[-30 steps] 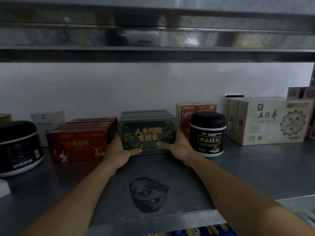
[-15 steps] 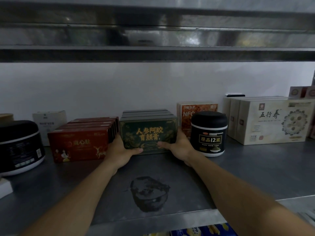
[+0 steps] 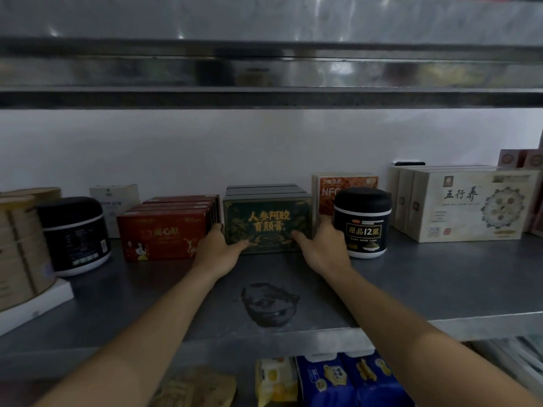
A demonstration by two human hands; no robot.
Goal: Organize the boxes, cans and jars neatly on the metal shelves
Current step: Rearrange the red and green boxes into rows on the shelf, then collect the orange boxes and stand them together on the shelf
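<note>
A row of dark green boxes (image 3: pixel 267 218) with gold lettering stands in the middle of the metal shelf (image 3: pixel 411 283). My left hand (image 3: pixel 219 248) grips the row's left side, thumb across the front face. On the right side my right hand (image 3: pixel 320 245) holds it the same way. Red boxes (image 3: pixel 164 230) stand in a row just left of the green ones. To the right sits a black jar (image 3: pixel 363 223) with a white base, and behind it an orange box (image 3: pixel 329 189).
Cream boxes (image 3: pixel 467 204) line the right end of the shelf. At the left stand a second black jar (image 3: pixel 73 233), a small white box (image 3: pixel 114 198) and a tan round tin (image 3: pixel 17 245) on a white box. Another metal shelf (image 3: pixel 264 71) hangs overhead. Packets (image 3: pixel 332 377) lie below.
The camera has drawn back and tipped down a little, so more of the left shelf end and the lower shelf shows. Both hands stay on the green boxes.
</note>
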